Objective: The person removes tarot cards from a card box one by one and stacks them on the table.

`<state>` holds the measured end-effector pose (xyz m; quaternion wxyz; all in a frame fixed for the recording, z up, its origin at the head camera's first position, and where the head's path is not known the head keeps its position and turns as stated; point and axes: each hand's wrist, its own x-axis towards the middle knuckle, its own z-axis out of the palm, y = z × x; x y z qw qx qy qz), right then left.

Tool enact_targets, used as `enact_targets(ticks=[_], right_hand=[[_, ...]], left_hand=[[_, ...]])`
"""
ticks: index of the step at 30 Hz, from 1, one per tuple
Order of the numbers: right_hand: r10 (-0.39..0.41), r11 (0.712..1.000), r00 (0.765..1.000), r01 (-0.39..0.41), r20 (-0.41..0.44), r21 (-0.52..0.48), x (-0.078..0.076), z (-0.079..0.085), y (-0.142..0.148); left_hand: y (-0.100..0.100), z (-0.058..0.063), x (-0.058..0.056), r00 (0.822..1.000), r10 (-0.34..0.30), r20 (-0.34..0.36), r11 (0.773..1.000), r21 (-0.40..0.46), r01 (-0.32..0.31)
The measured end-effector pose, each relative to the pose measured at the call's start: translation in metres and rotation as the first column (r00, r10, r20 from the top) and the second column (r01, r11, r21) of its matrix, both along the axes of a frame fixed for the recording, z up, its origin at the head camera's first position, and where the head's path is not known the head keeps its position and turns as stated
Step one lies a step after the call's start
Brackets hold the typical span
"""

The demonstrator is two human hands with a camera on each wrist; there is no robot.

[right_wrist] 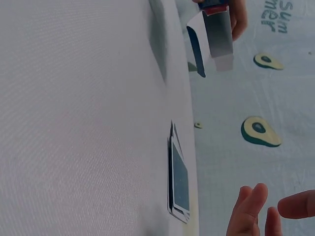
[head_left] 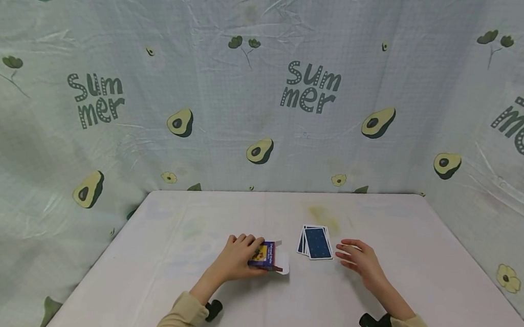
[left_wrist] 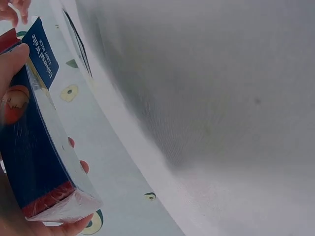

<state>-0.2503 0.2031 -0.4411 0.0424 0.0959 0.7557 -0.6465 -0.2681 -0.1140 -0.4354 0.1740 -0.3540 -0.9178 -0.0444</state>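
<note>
My left hand [head_left: 236,258] grips a tarot deck box [head_left: 262,255], thumb on one face and fingers behind it. Blue with red ends, the box [left_wrist: 37,142] has its top flap [left_wrist: 42,54] hanging open, lettered "Universal Waite Tarot Deck". In the right wrist view the flaps of the box [right_wrist: 216,34] stick out toward the cards. A slightly fanned stack of blue-backed cards [head_left: 318,243] lies face down on the table, right of the box. Just right of that stack, my right hand [head_left: 362,261] hovers with fingers loosely bent and nothing in it.
A white cloth covers the table [head_left: 201,230], with a faint yellowish stain behind the cards. A curtain [head_left: 231,89] printed with avocados and "summer" lettering hangs around the back and sides. Dark wrist devices [head_left: 376,325] are strapped at both wrists.
</note>
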Motion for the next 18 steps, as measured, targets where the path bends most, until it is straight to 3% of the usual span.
enact_targets(ticks=[18], right_hand=[[-0.038, 0.999, 0.999, 0.039, -0.037, 0.032, -0.003, 0.004, 0.011]], left_hand=[[0.011, -0.006, -0.017, 0.998, 0.057, 0.023, 0.990, -0.128, -0.054]])
